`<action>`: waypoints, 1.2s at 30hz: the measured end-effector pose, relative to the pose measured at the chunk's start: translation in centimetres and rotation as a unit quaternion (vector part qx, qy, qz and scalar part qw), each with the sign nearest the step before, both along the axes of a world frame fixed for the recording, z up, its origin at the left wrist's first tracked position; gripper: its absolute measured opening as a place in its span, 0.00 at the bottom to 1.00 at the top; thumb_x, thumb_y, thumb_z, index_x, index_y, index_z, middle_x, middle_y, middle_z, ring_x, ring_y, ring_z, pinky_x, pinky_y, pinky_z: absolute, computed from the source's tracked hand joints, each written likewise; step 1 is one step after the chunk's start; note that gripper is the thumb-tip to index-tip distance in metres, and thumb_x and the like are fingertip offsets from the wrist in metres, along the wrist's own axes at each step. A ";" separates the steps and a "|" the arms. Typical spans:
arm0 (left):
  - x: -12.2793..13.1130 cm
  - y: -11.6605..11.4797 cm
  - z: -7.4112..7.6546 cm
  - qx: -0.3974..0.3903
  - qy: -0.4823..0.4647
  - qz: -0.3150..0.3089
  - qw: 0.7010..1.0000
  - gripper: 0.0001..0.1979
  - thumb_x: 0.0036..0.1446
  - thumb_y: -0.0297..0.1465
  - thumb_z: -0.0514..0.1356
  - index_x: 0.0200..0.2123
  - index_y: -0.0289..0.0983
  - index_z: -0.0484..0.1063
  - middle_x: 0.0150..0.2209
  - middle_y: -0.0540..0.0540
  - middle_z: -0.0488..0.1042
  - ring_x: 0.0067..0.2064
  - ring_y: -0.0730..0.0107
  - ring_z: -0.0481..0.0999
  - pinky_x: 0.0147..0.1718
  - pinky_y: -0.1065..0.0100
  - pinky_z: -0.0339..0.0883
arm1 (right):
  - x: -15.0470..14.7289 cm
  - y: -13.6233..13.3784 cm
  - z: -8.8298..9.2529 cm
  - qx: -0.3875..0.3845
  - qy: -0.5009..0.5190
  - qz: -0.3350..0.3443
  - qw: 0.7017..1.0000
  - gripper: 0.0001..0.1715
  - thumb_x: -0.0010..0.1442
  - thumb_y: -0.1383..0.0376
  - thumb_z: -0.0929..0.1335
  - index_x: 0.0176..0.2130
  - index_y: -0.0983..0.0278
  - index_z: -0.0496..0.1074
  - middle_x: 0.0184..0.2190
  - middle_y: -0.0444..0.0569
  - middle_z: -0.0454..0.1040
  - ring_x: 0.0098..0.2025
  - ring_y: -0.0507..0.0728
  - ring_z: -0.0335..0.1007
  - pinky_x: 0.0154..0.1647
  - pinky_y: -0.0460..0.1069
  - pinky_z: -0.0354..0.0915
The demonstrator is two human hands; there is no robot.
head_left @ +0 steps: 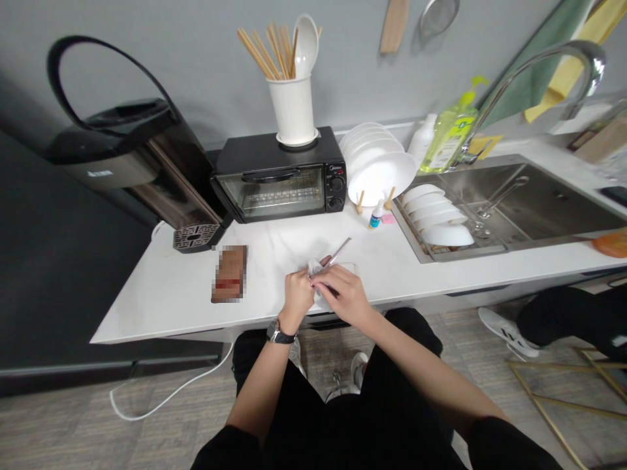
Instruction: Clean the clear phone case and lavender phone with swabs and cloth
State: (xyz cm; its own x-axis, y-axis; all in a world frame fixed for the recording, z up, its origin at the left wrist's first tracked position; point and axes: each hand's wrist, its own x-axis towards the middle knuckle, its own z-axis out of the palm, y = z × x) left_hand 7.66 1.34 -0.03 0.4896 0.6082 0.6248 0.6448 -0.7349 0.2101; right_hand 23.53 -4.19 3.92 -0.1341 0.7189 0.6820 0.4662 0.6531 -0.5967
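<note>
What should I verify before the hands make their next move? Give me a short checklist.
1. Left hand and right hand both in view: ok, close together at the counter front.
2. Thin tool visible: ok, one end sticks out beyond the fingers.
3. Which hand grips it: cannot tell, fingers hide that part.
4. White material between the hands fully visible: not ok, partly covered.
5. Small bottle upright: ok, near the plates.
</note>
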 end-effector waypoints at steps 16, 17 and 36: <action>0.2 -1.0 0.7 -0.038 -0.049 -0.035 0.997 0.17 0.73 0.33 0.59 0.61 0.41 0.76 0.49 0.45 0.86 0.41 0.66 0.87 0.39 0.69 0.78 | 6.1 3.6 -1.0 -0.063 0.103 -0.157 0.980 0.10 0.70 0.59 0.69 0.40 0.60 0.80 0.38 0.49 0.82 0.40 0.58 0.79 0.40 0.52 0.75; 0.2 -1.0 0.7 -0.037 -0.049 -0.036 0.997 0.17 0.73 0.33 0.59 0.61 0.41 0.76 0.49 0.45 0.86 0.42 0.66 0.87 0.39 0.69 0.78 | 6.1 3.6 -1.1 -0.065 0.105 -0.160 0.979 0.10 0.70 0.59 0.69 0.40 0.60 0.80 0.38 0.49 0.82 0.40 0.58 0.79 0.40 0.52 0.75; 0.4 -0.3 -0.6 -0.035 -0.050 -0.020 0.998 0.14 0.72 0.33 0.57 0.37 0.36 0.81 0.32 0.43 0.84 0.31 0.66 0.83 0.30 0.69 0.71 | 1.7 0.1 -0.5 0.026 0.033 -0.028 0.999 0.07 0.72 0.66 0.68 0.45 0.59 0.78 0.38 0.49 0.83 0.41 0.58 0.78 0.46 0.55 0.75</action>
